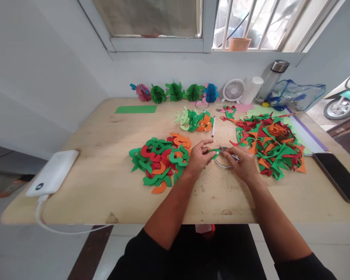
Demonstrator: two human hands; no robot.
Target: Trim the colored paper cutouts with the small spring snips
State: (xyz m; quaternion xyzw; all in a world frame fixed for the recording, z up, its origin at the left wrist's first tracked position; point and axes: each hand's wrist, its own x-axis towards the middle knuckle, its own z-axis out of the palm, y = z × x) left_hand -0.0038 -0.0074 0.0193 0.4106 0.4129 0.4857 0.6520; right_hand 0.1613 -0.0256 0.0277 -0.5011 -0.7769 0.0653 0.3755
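Near the middle of the table, my left hand [202, 157] pinches a small green paper piece [215, 154] with white spots. My right hand [242, 162] is closed around a small metal-tipped hand tool [223, 149]; its tip meets the right end of the paper. The fingers hide most of the tool, so its exact kind is unclear. Below the fingertips lies a thin pale ring [222, 165] on the table. To the left of my hands is a pile of curved paper cut-outs [160, 159] in green, red and orange.
Paper scraps [275, 144] are heaped on the right, beside a phone [340, 175]. A marker [213, 127] and spotted paper shapes [195, 119] lie ahead. Paper figures [175, 92], a fan [233, 90] and a bottle [272, 80] line the wall. A power bank [54, 173] lies left.
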